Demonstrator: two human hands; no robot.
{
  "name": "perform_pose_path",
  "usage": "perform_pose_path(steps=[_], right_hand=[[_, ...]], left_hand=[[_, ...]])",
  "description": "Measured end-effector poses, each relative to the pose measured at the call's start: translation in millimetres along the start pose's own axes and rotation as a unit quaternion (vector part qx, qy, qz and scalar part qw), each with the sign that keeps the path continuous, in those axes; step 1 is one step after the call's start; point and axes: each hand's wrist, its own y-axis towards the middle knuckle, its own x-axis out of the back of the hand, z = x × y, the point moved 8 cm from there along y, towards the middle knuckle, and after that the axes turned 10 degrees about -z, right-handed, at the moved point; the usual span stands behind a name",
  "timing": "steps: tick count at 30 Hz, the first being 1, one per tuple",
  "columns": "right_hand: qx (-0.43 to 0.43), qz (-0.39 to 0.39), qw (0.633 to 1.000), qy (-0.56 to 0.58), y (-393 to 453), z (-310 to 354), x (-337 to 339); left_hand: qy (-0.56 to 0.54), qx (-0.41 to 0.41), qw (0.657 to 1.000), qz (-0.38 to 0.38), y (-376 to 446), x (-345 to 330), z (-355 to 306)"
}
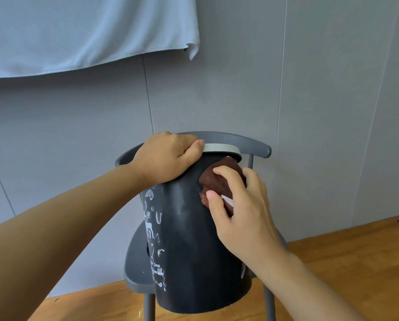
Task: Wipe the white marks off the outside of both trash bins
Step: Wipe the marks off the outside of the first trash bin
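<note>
Right hand [240,205] presses brown cloth [219,179] on dark bin [193,239], faint smears; left hand [168,156] grasps rim.

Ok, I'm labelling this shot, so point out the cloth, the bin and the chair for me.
cloth [219,179], head view, on its brown bunched middle.
bin [193,251], head view, on its bare dark side wall.
chair [251,143], head view, on the curved backrest behind the bin.

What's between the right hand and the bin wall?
A brown cloth, pressed by the right hand against the dark bin; head view.
</note>
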Motion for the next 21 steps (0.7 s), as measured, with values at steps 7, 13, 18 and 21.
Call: perform_pose_path(steps=[7, 13, 18, 21], right_hand=[[0.009, -0.048, 0.998, 0.031, 6, 1, 6], [0.096, -0.025, 0.995, -0.025, 25, 8, 15], [0.192, 0.082, 0.969, -0.133, -3, 20, 2], [0.173, 0.066, 0.971, -0.154, 2, 12, 8]], left_hand=[[0.0, 0.014, 1.0, -0.006, -1, 1, 4], [0.005, 0.003, 1.0, 0.0, -2, 0, 3], [-0.005, 0.004, 1.0, -0.015, -3, 3, 8], [0.0, 0.013, 1.0, -0.017, -4, 3, 11]])
